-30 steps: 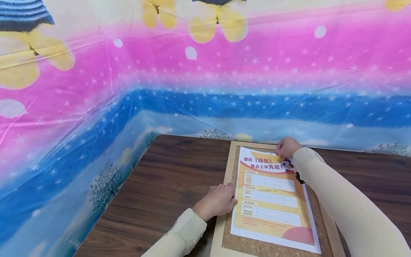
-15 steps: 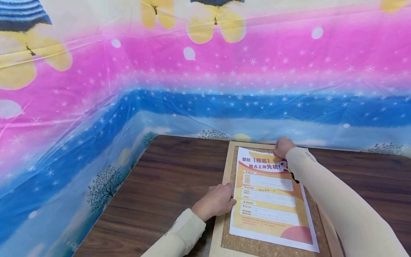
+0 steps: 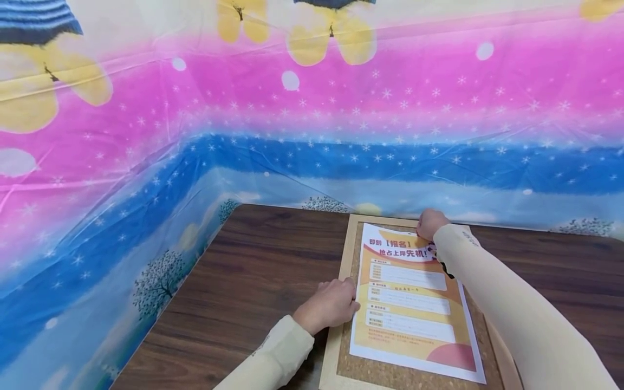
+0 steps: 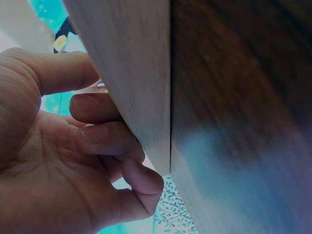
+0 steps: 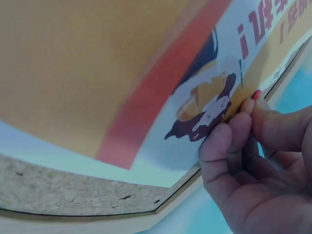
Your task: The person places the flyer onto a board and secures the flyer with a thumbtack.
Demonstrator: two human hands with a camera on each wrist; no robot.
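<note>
A poster (image 3: 407, 303) with yellow and orange printing lies on a wood-framed corkboard (image 3: 361, 371). My left hand (image 3: 327, 306) grips the board's left frame; in the left wrist view its curled fingers (image 4: 109, 139) bend over the pale wood frame (image 4: 141, 83). At the poster's top edge, my right hand (image 3: 433, 223) pinches a small red push pin (image 5: 257, 94) between thumb and finger. Only the pin's red end shows; its point is hidden. The other right fingers rest bent against the poster's printed cartoon figure (image 5: 207, 114).
The board lies on a dark wooden table (image 3: 234, 281), near its back edge. Behind and to the left hangs a pink and blue patterned cloth (image 3: 312, 119). A dark band (image 3: 446, 270) shows by the right wrist.
My right hand has shifted slightly left along the poster's top edge and its fingertips are now turned out of sight in the head view. The left hand stays in place.
</note>
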